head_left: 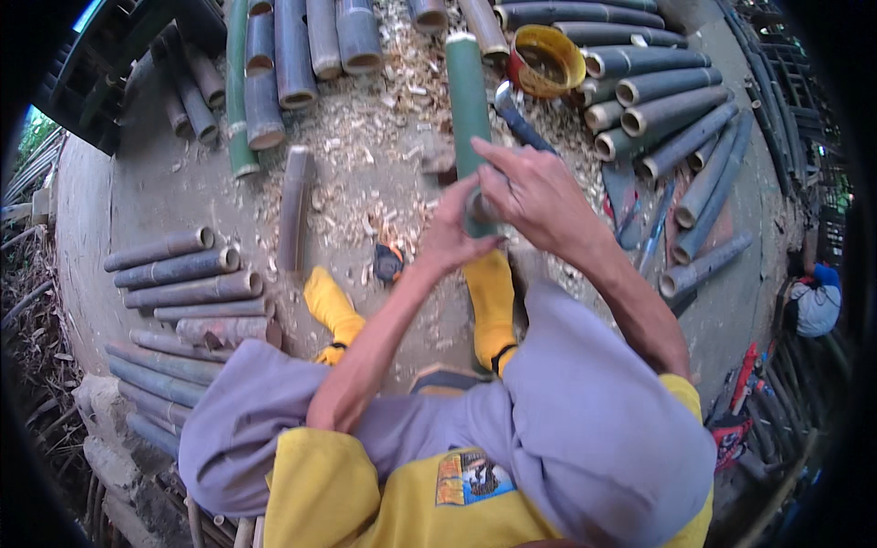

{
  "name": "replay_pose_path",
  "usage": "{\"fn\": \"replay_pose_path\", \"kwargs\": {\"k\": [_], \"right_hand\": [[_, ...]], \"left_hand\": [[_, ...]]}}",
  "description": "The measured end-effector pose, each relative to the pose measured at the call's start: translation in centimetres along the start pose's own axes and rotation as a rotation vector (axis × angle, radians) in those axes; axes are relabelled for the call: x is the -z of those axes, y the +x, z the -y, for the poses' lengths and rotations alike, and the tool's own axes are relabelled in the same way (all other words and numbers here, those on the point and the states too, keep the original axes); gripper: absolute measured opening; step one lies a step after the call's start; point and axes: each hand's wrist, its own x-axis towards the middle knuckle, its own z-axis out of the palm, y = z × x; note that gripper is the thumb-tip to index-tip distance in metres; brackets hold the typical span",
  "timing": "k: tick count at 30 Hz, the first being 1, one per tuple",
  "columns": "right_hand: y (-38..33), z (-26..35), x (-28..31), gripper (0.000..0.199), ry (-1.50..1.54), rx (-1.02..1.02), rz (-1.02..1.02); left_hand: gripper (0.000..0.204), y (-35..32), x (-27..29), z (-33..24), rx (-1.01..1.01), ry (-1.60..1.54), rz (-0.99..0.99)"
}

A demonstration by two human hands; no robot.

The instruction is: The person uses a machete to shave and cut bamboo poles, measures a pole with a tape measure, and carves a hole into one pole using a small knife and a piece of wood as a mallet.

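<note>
A green bamboo tube (469, 100) points away from me, its near open end between my knees. My left hand (449, 228) is wrapped round the tube close to that end. Over the tube's near end lies my right hand (539, 196), index finger stretched across the tube and the other fingers curled; what they grip, if anything, is hidden. Just right of the tube, a tool with a curved metal head and dark handle (525, 125) lies on the floor. A black and orange tape measure (388, 262) rests left of my yellow-covered right foot (491, 306).
Cut bamboo tubes lie in groups at left (192, 288), far left (297, 55) and right (676, 119). A yellow and red bucket (545, 62) stands beyond the tool. Pale wood chips (393, 100) litter the floor. Another person (816, 306) is at the far right.
</note>
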Motion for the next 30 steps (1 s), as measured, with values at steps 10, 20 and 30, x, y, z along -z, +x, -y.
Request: {"fn": "replay_pose_path", "kwargs": {"k": [10,20,30], "right_hand": [[0.5,-0.3,0.4,0.031,0.036,-0.13,0.164],[-2.6,-2.0,-1.3,0.017,0.923,-0.265,-0.093],[-3.5,-1.7,-1.7,0.021,0.859,-0.244,-0.216]], "left_hand": [[0.063,2.4,-2.3,-1.2,-0.09,-0.102,0.061],[0.04,3.0,-3.1,-2.4,-0.213,-0.056,0.01],[0.035,2.7,-3.1,-2.6,-0.22,0.021,0.044]]}}
